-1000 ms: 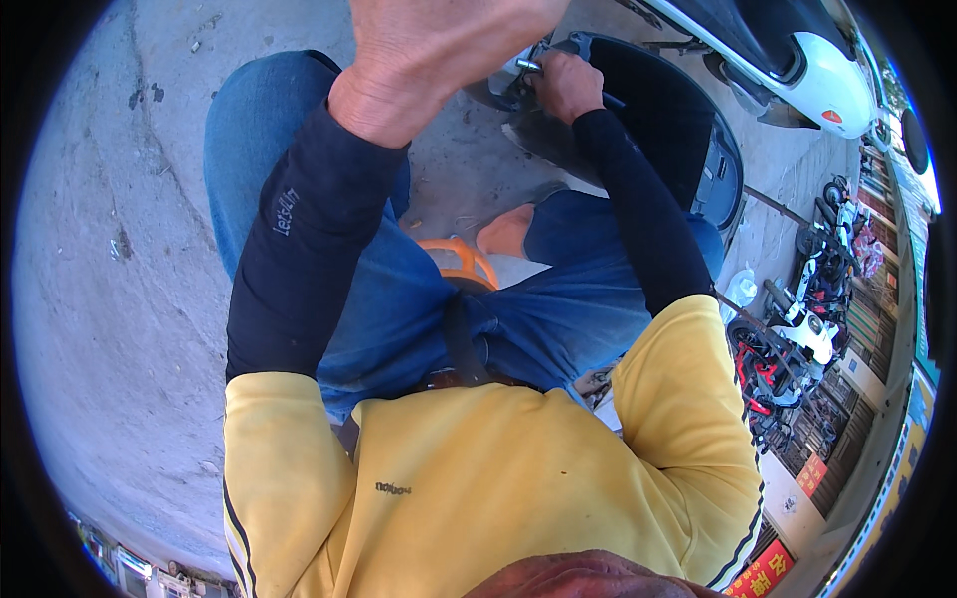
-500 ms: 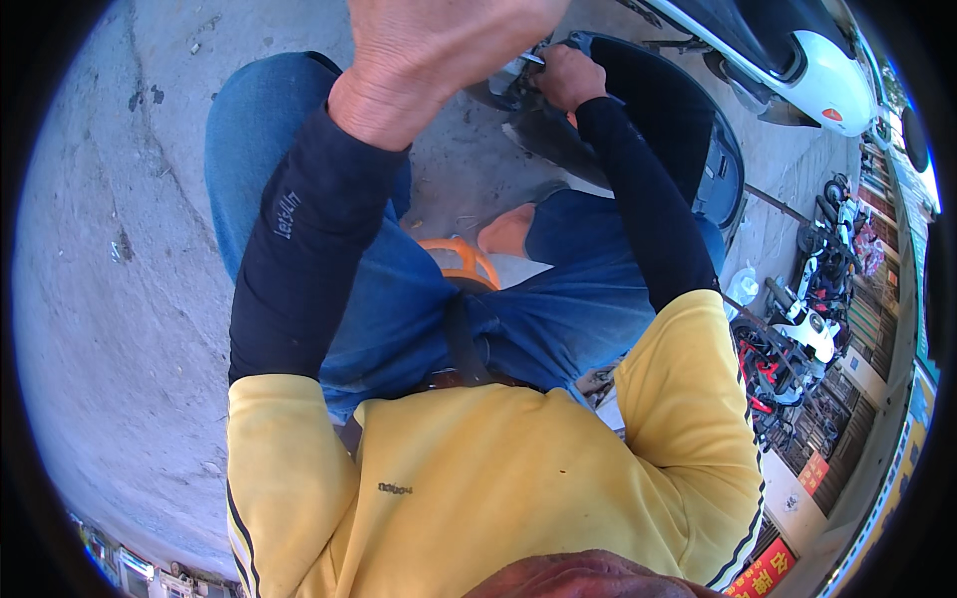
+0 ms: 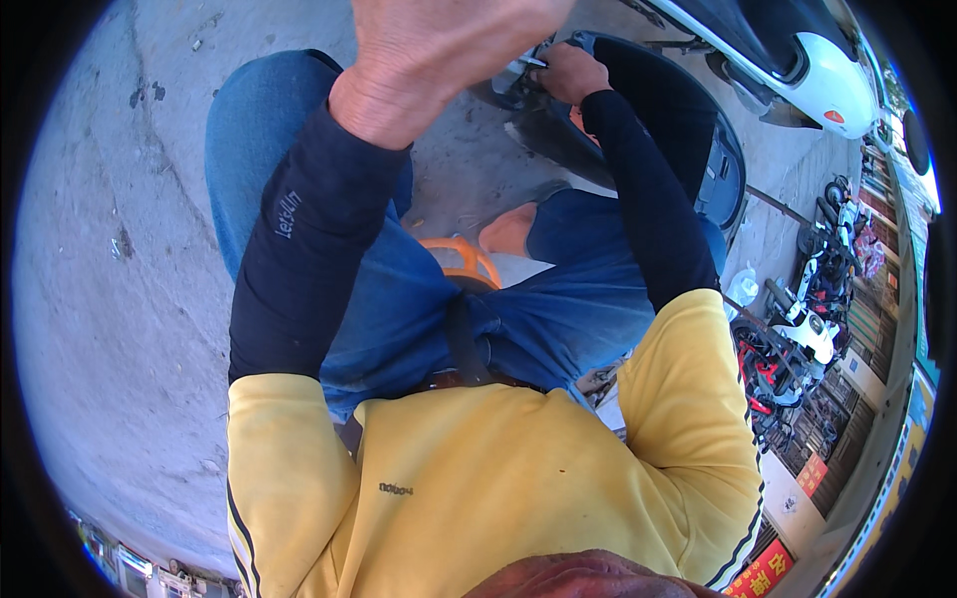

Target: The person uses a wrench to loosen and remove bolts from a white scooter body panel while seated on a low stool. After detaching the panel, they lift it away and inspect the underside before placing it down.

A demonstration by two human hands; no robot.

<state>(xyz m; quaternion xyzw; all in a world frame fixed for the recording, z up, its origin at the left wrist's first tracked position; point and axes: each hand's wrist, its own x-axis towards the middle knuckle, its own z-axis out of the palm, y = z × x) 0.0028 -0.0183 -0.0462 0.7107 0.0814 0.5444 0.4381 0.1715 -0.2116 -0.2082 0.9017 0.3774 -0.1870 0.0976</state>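
Observation:
My left hand (image 3: 439, 50) is raised close to the camera at the top edge. Only its back and wrist show, and its fingers are cut off by the frame. My right hand (image 3: 570, 72) reaches forward to the dark rear body of a scooter (image 3: 688, 149). It is closed around a small silvery metal tool (image 3: 528, 63) pressed against the scooter's parts. Both arms wear black sleeves under a yellow shirt. My knees in blue jeans (image 3: 299, 149) spread below the hands.
An orange stool (image 3: 469, 261) shows between my legs. Grey concrete ground (image 3: 120, 249) spreads to the left. A white scooter (image 3: 797, 60) stands at top right, and several parked bikes (image 3: 797, 329) line the right side.
My right hand has shifted slightly upward at the scooter. The left hand stays raised in the same place.

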